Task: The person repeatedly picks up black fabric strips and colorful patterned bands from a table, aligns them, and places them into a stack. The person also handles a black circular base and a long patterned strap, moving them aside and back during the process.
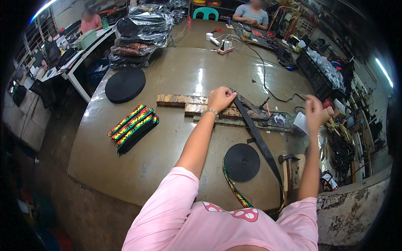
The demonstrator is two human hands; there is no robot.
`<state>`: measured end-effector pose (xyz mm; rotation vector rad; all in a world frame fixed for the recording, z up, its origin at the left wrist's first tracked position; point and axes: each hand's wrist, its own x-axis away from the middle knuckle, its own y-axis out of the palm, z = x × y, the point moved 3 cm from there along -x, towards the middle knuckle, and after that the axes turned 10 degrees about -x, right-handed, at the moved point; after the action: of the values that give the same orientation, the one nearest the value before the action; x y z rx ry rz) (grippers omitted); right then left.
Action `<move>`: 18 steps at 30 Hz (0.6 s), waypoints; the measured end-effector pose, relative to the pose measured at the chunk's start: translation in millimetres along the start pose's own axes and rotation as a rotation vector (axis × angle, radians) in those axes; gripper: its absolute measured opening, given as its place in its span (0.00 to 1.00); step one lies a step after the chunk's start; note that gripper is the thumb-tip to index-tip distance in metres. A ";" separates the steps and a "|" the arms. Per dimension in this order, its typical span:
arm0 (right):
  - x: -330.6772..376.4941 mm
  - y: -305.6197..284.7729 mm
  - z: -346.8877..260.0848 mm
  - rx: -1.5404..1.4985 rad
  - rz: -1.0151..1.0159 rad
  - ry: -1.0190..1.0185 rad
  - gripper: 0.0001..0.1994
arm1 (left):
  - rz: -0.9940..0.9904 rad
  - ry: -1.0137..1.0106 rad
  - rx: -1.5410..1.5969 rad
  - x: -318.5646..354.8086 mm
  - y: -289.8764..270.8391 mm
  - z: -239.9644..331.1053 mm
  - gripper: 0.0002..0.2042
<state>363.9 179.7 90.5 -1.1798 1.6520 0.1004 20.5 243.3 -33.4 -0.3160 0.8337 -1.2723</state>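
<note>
A long black strap [261,144] lay across the brown surface [176,75], running from the wooden blocks [182,100] down toward the person's body. Its top end sat under the left hand [220,98], and the grip of that hand was closed on the strap end, pressing it down on the wood. Lower down the strap bent around and showed a side with red, yellow and green stripes [234,192]. A flat black roll of strap [241,162] lay just beside it, inside the bend. The right hand [314,111] was up in the air, well apart from the strap, and it was blurry, so I could not tell if its grip was open or closed or if it held anything. A hammer [288,161] lay near the right arm at the edge of the surface. To the left sat a stack of striped strap pieces [133,127] in red, yellow and green. Past that lay a bigger black roll [124,85]. Farther back were shiny plastic bags [144,29] piled up, and a black cord [261,71] ran across the surface. Two other people sat at the far side of the room.
</note>
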 end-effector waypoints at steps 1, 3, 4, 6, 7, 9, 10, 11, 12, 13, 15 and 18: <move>20.2 25.0 -34.7 -0.203 -0.114 0.074 0.10 | 0.002 -0.001 0.027 -0.6 -0.9 -0.2 0.18; 50.3 70.7 -83.5 -0.289 -0.314 0.267 0.11 | -0.025 0.026 0.209 -2.7 -0.9 -0.8 0.17; 59.1 90.1 -101.7 -0.286 -0.329 0.221 0.12 | -0.041 0.024 0.290 -3.6 -1.0 -2.7 0.17; 65.6 125.1 -120.3 -0.333 -0.263 0.175 0.13 | -0.107 0.046 0.510 -5.5 -1.1 -6.2 0.15; 67.5 137.8 -124.0 -0.305 -0.252 0.135 0.14 | -0.137 0.035 0.578 -6.1 -1.7 -9.0 0.14; 66.1 164.2 -122.6 -0.255 -0.278 0.133 0.19 | -0.148 0.056 0.599 -8.1 -6.9 -14.4 0.12; 64.9 176.1 -121.1 -0.204 -0.262 0.104 0.19 | -0.226 0.057 0.640 -8.6 -6.7 -15.7 0.11; 63.4 186.5 -118.4 -0.147 -0.250 0.090 0.20 | -0.267 0.061 0.629 -8.8 -7.5 -17.7 0.11; 62.6 195.8 -113.1 -0.071 -0.285 0.140 0.20 | -0.293 0.086 0.610 -9.9 -8.0 -18.3 0.11; 61.5 202.7 -111.4 -0.124 -0.256 0.104 0.22 | -0.311 0.030 0.650 -10.5 -7.8 -20.7 0.10; 62.6 215.1 -104.1 -0.255 -0.316 0.269 0.23 | -0.340 -0.078 0.704 -11.1 -6.8 -23.4 0.10; 61.4 212.8 -104.5 -0.296 -0.252 0.334 0.22 | -0.292 0.039 0.587 -10.4 -8.2 -15.4 0.12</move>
<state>140.3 188.6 -8.8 -1.6950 1.7997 -0.0140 3.3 253.9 -34.7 0.0631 0.4214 -1.7350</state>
